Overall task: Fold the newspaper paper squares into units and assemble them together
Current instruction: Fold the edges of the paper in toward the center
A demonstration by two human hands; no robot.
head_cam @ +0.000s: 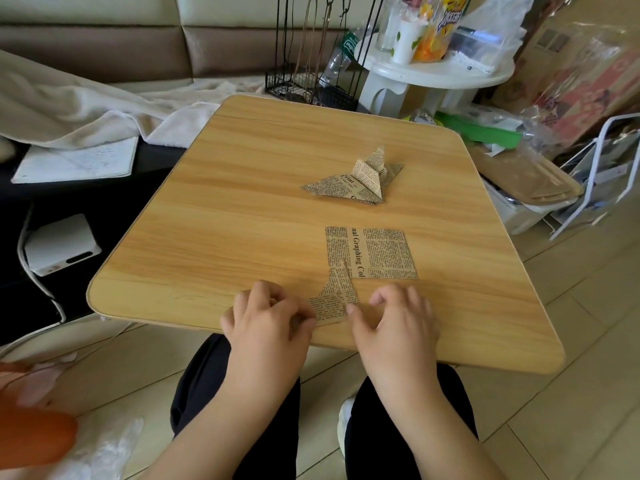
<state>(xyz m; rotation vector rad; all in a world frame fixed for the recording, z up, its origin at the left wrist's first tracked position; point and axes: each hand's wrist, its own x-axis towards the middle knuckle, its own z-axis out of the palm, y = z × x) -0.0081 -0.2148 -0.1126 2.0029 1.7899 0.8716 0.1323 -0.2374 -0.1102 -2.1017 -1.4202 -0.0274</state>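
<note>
Two hands work a half-folded newspaper piece (334, 299) at the near edge of the wooden table (214, 216). The left hand (268, 320) pinches its left corner with curled fingers; the right hand (394, 320) rests with fingers bent, its thumb tip pressing the piece's right edge. The piece's pointed tip overlaps a flat newspaper square (372, 252) just beyond it. Farther back, well apart, lie the finished folded units (360, 180), stacked together.
</note>
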